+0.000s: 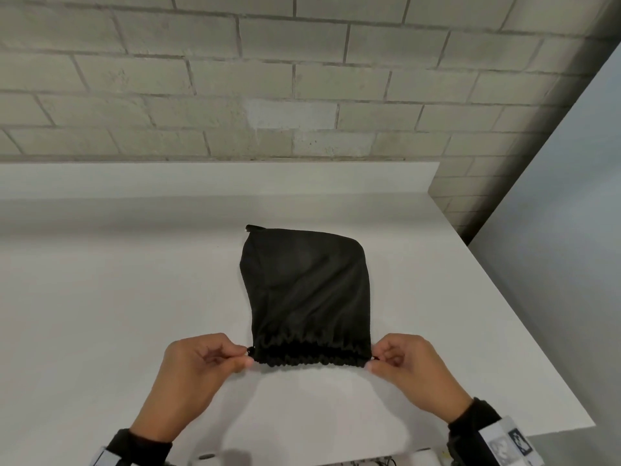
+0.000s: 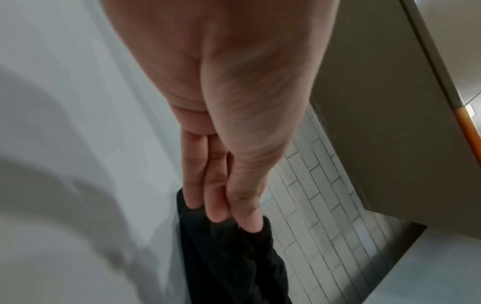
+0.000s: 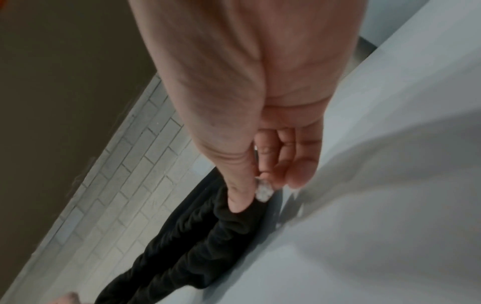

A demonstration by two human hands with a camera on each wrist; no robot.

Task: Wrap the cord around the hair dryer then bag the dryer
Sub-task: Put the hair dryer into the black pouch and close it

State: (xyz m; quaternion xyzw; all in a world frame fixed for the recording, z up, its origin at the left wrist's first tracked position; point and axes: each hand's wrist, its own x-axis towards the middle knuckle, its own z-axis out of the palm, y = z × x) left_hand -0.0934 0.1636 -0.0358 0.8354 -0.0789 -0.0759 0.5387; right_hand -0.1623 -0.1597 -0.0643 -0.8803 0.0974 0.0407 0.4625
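Observation:
A black drawstring bag (image 1: 307, 290) lies on the white counter (image 1: 117, 297), bulging as if something is inside; the hair dryer and its cord are hidden. The bag's gathered mouth (image 1: 311, 354) faces me. My left hand (image 1: 247, 356) pinches the drawstring end at the mouth's left corner, and my right hand (image 1: 373, 361) pinches the string at the right corner. In the left wrist view my left hand (image 2: 234, 222) meets the black bag (image 2: 234, 263). In the right wrist view my right hand (image 3: 253, 197) pinches at the bag's (image 3: 192, 246) edge.
A grey brick wall (image 1: 302, 79) rises behind the counter's raised back ledge (image 1: 215, 179). The counter's right edge (image 1: 524, 314) runs diagonally, with floor beyond it. A white object (image 1: 208, 460) shows at the bottom edge of the head view.

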